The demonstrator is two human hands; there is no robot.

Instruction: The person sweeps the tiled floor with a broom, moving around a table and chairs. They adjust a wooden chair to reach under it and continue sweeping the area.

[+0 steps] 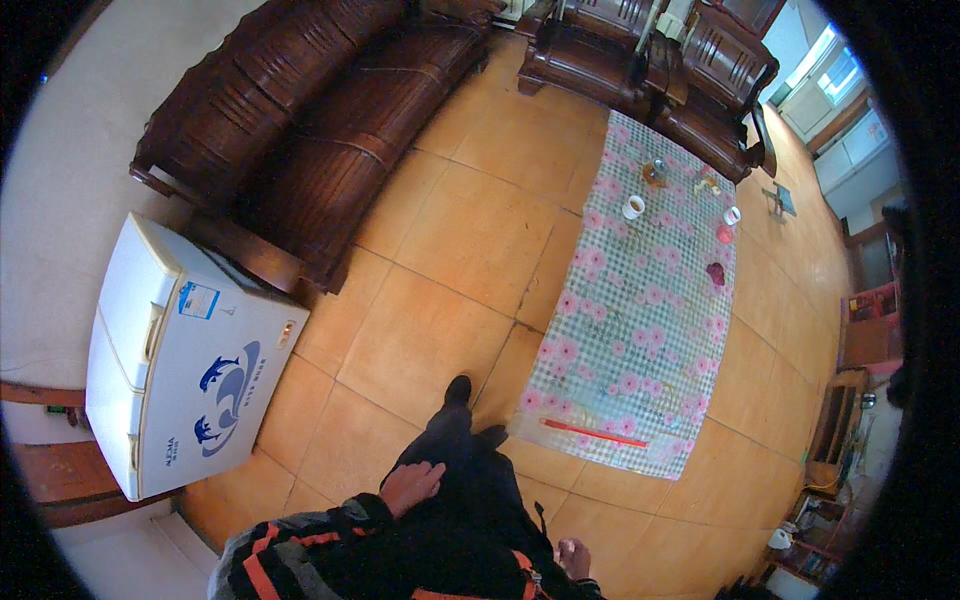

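My left hand (412, 487) hangs in front of my dark trousers with its fingers curled, and nothing shows in it. My right hand (574, 559) is low at my other side, near the jacket hem; whether it holds anything cannot be told. Ahead and to the right stands a table with a checked, flowered cloth (637, 315). A long red-orange stick-like item (596, 433) lies across its near end. Towards the far end are a white cup with a drink in it (634, 207), a glass vessel with amber contents (655, 172) and another small white cup (732, 215).
A white chest freezer (217, 375) stands at the left beside a dark wooden sofa (330, 127). Two wooden armchairs (592, 52) stand beyond the table. A small stool (784, 201) is on the tiled floor at the far right, and low cabinets (832, 427) line the right side.
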